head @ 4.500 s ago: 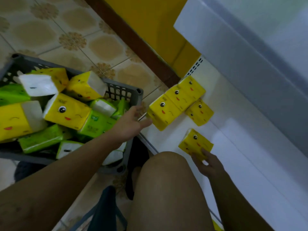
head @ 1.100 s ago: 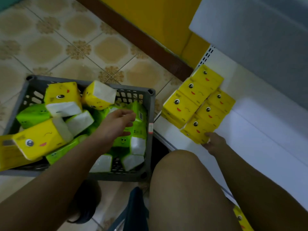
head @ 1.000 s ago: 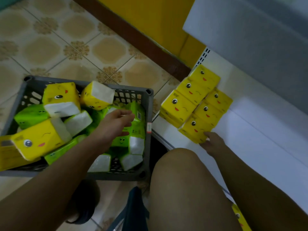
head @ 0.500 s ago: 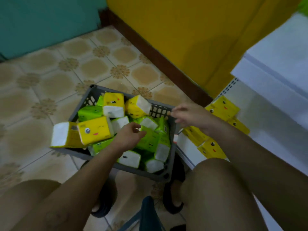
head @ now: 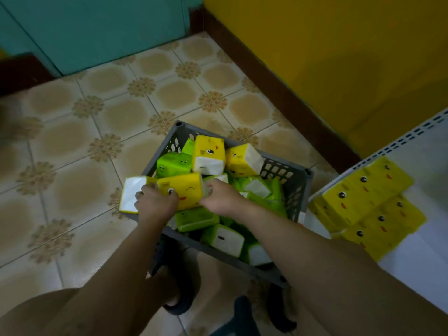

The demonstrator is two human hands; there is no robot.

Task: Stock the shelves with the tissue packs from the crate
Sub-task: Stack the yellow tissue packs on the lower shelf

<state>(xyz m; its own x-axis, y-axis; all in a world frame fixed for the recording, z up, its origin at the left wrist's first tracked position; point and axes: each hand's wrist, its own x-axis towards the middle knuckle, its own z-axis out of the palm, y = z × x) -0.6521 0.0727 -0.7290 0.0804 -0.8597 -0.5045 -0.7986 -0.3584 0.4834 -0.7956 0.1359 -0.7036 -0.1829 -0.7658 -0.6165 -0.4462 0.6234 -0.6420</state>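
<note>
Squatting over the tiled floor [head: 80, 170], you are looking farther left than half a second ago, so the white shelf [head: 424, 263] is sitting at the right edge of view with its stocked yellow packs [head: 363, 195] lying flat in two rows by its near-left corner. The grey crate [head: 275, 169] is standing on the floor just left of that shelf, and bare floor is lying open to its left and far sides. Green packs [head: 196, 218] are filling its near half, and a white-ended pack [head: 132, 194] is overhanging its left rim. Your right hand [head: 220, 197], which was hovering above the right rim, is now reaching down inside the crate and curling its fingers over the right end of the winking yellow pack [head: 186, 189]. Your left hand [head: 155, 204], resting on green packs before, is now gripping that same pack's left end, thumb on its face.
</note>
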